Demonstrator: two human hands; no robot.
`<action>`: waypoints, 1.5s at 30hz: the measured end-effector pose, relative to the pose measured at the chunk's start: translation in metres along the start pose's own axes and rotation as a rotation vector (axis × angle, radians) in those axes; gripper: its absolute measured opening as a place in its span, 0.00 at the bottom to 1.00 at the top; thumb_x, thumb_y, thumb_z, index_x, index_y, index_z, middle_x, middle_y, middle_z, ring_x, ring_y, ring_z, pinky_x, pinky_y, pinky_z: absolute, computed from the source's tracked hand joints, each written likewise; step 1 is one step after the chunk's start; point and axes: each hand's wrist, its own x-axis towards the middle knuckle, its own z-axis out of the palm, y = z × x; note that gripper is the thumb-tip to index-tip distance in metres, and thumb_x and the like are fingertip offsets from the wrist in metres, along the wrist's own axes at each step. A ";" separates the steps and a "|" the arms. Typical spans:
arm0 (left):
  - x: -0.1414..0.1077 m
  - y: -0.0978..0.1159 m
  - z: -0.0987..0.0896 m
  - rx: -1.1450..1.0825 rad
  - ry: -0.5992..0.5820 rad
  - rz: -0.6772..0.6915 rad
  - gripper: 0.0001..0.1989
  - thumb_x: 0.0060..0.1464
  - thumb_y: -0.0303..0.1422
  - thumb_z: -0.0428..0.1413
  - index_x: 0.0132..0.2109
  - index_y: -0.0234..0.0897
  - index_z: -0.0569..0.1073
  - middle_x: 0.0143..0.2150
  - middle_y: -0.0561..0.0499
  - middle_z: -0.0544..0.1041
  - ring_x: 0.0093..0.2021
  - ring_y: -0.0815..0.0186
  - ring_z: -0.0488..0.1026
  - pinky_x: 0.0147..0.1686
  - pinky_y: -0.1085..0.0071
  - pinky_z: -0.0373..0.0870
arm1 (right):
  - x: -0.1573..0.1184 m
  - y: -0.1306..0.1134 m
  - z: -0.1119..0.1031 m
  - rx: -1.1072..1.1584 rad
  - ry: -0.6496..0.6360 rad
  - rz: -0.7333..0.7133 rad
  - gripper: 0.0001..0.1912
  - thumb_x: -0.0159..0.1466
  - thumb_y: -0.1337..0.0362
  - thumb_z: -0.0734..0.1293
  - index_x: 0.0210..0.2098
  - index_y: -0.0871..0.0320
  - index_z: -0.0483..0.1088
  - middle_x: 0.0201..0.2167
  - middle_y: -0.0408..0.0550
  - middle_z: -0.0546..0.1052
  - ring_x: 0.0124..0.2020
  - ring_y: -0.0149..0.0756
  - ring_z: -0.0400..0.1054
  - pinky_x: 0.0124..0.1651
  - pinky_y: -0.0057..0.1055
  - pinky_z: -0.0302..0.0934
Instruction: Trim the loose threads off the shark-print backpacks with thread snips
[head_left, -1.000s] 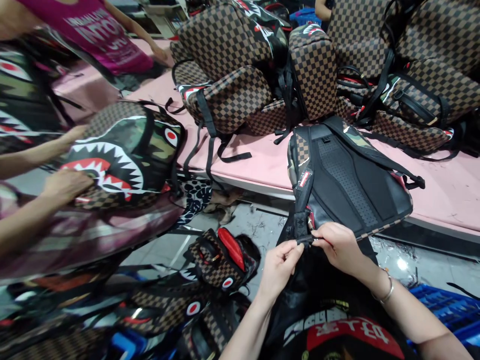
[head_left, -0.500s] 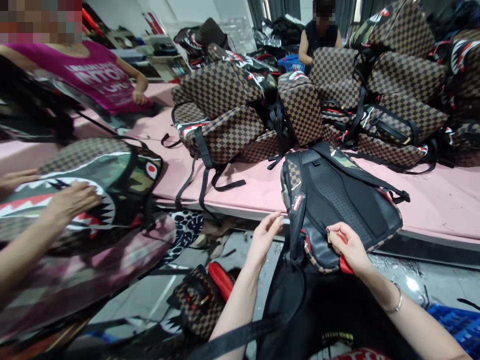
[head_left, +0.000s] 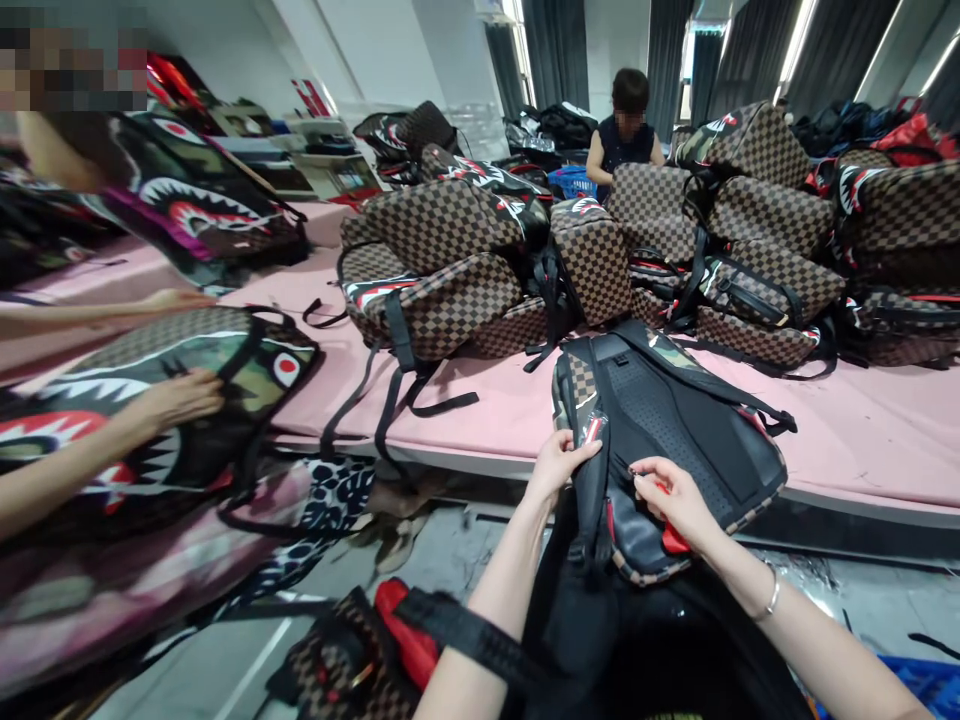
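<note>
A backpack (head_left: 694, 440) lies on the pink table edge with its black padded back facing up and its near end towards me. My left hand (head_left: 561, 468) pinches its left shoulder strap (head_left: 595, 500), thumb just under a small red-and-white label (head_left: 594, 428). Over the black panel, my right hand (head_left: 671, 500) is closed on a small red-handled tool (head_left: 676, 540) that looks like thread snips. A dark tip pokes out by the fingertips, near the strap; the palm hides most of the tool.
Checkered backpacks (head_left: 457, 300) are piled along the pink table (head_left: 885, 440). At left, co-workers' hands (head_left: 184, 395) handle shark-face backpacks (head_left: 247, 350). Another person (head_left: 626, 130) stands behind the pile. A checkered bag with red lining (head_left: 409, 630) lies low in front; a blue basket (head_left: 926, 680) is at lower right.
My left hand has moved from beside the strap onto it and gripped it. My right hand has shifted slightly left with the tool. The view has tilted up, and a co-worker's shark-face backpack now shows upper left.
</note>
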 end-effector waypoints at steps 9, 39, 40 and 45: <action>-0.071 -0.017 0.008 -0.627 -0.084 -0.142 0.21 0.41 0.32 0.63 0.44 0.39 0.67 0.36 0.53 0.76 0.34 0.70 0.73 0.39 0.74 0.69 | 0.004 0.004 0.002 -0.105 0.083 -0.066 0.17 0.55 0.49 0.65 0.30 0.58 0.63 0.13 0.31 0.53 0.14 0.22 0.44 0.17 0.21 0.40; -0.075 -0.038 -0.003 -0.688 0.085 -0.111 0.26 0.39 0.28 0.63 0.47 0.39 0.65 0.42 0.49 0.76 0.43 0.65 0.72 0.47 0.68 0.65 | 0.012 0.000 0.037 -0.545 0.112 -0.151 0.11 0.57 0.56 0.64 0.29 0.59 0.66 0.18 0.37 0.64 0.19 0.26 0.54 0.23 0.24 0.49; -0.075 -0.038 -0.004 -0.691 0.081 -0.112 0.26 0.39 0.28 0.63 0.47 0.39 0.64 0.43 0.49 0.76 0.43 0.65 0.73 0.47 0.68 0.65 | 0.013 0.000 0.037 -0.553 0.104 -0.163 0.11 0.57 0.56 0.64 0.29 0.59 0.66 0.18 0.38 0.65 0.19 0.26 0.55 0.23 0.24 0.49; -0.076 -0.034 -0.007 -0.703 0.053 -0.109 0.25 0.40 0.28 0.63 0.47 0.39 0.64 0.42 0.50 0.76 0.41 0.67 0.73 0.46 0.70 0.66 | 0.021 0.002 0.034 -0.598 0.071 -0.249 0.11 0.58 0.57 0.63 0.28 0.59 0.67 0.20 0.40 0.67 0.20 0.26 0.56 0.24 0.25 0.50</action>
